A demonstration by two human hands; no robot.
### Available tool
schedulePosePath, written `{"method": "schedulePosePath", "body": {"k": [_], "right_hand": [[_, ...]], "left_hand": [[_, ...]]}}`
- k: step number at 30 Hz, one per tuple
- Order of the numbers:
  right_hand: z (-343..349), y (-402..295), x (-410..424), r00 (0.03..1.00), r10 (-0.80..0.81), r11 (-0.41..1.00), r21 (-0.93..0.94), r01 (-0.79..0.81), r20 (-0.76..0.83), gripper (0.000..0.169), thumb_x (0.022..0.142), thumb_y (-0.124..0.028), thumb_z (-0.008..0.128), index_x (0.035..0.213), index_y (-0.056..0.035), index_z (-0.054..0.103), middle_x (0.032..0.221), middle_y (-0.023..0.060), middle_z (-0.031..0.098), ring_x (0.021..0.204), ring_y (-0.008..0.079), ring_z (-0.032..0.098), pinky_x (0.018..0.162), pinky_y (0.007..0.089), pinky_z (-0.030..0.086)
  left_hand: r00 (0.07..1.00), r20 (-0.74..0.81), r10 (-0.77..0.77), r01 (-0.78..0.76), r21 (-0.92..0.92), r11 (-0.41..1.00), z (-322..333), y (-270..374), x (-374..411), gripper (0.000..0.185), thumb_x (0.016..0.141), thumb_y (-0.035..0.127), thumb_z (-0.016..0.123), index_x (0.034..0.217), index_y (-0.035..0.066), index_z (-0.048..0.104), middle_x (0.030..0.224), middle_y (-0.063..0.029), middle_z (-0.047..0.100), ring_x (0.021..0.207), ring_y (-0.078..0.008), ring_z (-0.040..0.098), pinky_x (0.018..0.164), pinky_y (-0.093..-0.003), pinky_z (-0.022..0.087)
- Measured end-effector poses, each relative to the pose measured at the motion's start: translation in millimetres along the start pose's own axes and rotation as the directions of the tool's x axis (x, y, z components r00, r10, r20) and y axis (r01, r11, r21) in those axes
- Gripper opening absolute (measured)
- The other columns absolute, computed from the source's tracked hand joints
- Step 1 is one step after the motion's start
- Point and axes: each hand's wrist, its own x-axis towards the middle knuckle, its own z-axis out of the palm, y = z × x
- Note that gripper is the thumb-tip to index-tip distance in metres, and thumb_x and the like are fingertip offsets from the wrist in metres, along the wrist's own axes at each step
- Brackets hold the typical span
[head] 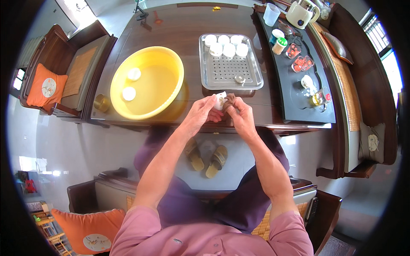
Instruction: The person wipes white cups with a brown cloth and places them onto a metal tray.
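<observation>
My left hand [204,110] grips a small white cup [220,100] with a gold-brown pattern, just off the table's front edge. A brown cloth [229,103] is pinched in my right hand [241,115] and pressed against the cup's right side. Beyond my hands lies a perforated metal tray [224,74]. Several white cups [229,50] stand in two rows at its far end, and a small metal lid-like piece [239,79] rests near its front. To the left, a yellow plastic basin [153,108] holds water and two white cups [129,93].
A black tea tray [294,105] on the right bears a glass cup [321,96] of yellowish liquid, a white cup [307,82], red-patterned glasses [302,64], a green-lidded jar [279,45] and an electric kettle [301,15]. A brass-coloured cup [102,102] stands left of the basin.
</observation>
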Motion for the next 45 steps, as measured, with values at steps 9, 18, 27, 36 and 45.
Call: {"method": "schedulePosePath", "body": {"k": [9, 18, 27, 36, 45], "right_hand": [[-4, -14, 5, 0.956, 0.268, 0.866, 0.404, -0.294, 0.122, 0.017, 0.099, -0.016, 0.058, 0.103, -0.0002, 0.065, 0.079, 0.0002, 0.065, 0.067, 0.006, 0.058, 0.061, 0.0214, 0.046], [-1, -1, 1, 0.995, -0.075, 0.996, 0.045, 0.073, 0.06, 0.014, 0.094, -0.009, 0.062, 0.104, 0.0008, 0.064, 0.092, 0.0041, 0.066, 0.082, 0.014, 0.063, 0.075, 0.0284, 0.052], [-2, -11, 5, 0.963, 0.262, 0.818, 0.514, -0.258, 0.065, 0.017, 0.102, -0.013, 0.054, 0.106, -0.0013, 0.066, 0.088, 0.0008, 0.068, 0.077, 0.0087, 0.061, 0.074, 0.0236, 0.05], [-5, -29, 4, 0.992, -0.125, 0.987, -0.11, 0.121, -0.033, 0.018, 0.084, 0.004, 0.064, 0.102, 0.0031, 0.066, 0.111, 0.0092, 0.063, 0.09, 0.018, 0.062, 0.081, 0.0307, 0.05], [-16, -16, 12, 0.974, 0.149, 0.988, 0.07, -0.138, -0.173, 0.014, 0.091, -0.001, 0.06, 0.102, 0.0008, 0.068, 0.094, 0.0052, 0.072, 0.084, 0.0106, 0.066, 0.076, 0.0263, 0.053]], "left_hand": [[0.873, 0.116, 0.474, -0.42, 0.676, 0.606, 1, -3, -2, 0.051, 0.093, 0.006, 0.068, 0.141, 0.002, 0.05, 0.113, -0.0089, 0.066, 0.097, -0.0135, 0.066, 0.089, -0.0286, 0.055], [0.991, -0.077, 0.106, -0.102, 0.05, 0.994, 1, -1, 6, 0.044, 0.101, 0.028, 0.06, 0.132, -0.001, 0.055, 0.109, -0.0072, 0.066, 0.092, -0.0102, 0.063, 0.081, -0.0258, 0.054], [0.921, 0.037, 0.389, -0.367, 0.421, 0.829, 2, -6, 5, 0.041, 0.099, 0.024, 0.064, 0.133, 0.002, 0.057, 0.111, -0.0039, 0.066, 0.094, -0.0084, 0.061, 0.085, -0.0243, 0.051], [0.987, 0.129, -0.099, 0.12, -0.163, 0.979, -4, 5, 4, 0.035, 0.104, 0.036, 0.052, 0.11, 0.004, 0.062, 0.097, -0.0063, 0.067, 0.08, -0.0139, 0.063, 0.075, -0.029, 0.055], [0.993, 0.108, -0.051, 0.07, -0.182, 0.981, 0, 4, 5, 0.037, 0.104, 0.038, 0.049, 0.111, 0.003, 0.061, 0.092, -0.0071, 0.068, 0.075, -0.0163, 0.063, 0.071, -0.0296, 0.054]]}}
